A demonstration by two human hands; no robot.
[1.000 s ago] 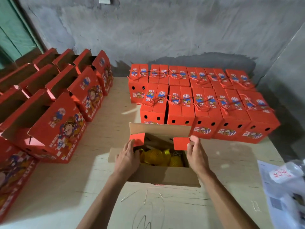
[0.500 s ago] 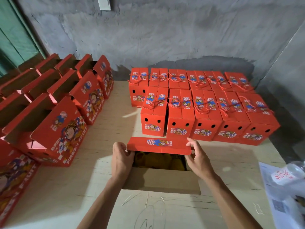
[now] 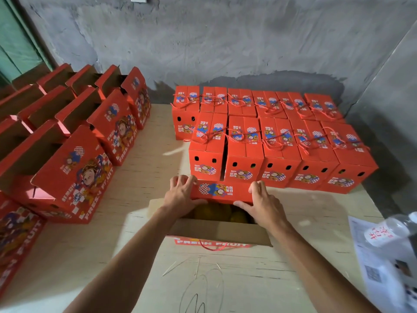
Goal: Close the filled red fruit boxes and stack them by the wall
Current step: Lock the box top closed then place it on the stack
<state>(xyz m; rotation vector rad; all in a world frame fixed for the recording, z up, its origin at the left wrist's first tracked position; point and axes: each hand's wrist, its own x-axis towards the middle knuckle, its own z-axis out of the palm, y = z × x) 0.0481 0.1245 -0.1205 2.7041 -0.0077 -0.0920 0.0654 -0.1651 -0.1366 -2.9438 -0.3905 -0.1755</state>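
Observation:
A red fruit box [image 3: 220, 231] stands on the wooden table in front of me, its near cardboard flap still up and yellow fruit [image 3: 212, 212] showing inside. Its far top flap [image 3: 222, 191], red with a printed picture, is folded down over the opening. My left hand [image 3: 180, 195] grips the flap's left end, fingers over the top and thumb under its edge. My right hand [image 3: 262, 203] holds the right end the same way. Two rows of closed red boxes [image 3: 279, 152] with red rope handles stand by the grey wall, just beyond this box.
Several open red boxes [image 3: 74, 168] with upright lids stand in rows on the left. A plastic water bottle [image 3: 390, 229] lies on printed papers [image 3: 383, 267] at the right table edge. The grey wall [image 3: 225, 41] closes off the back and right.
The far flap, upright a second ago, has been folded down over the fruit. Both hands moved from the small side tabs to the ends of that flap.

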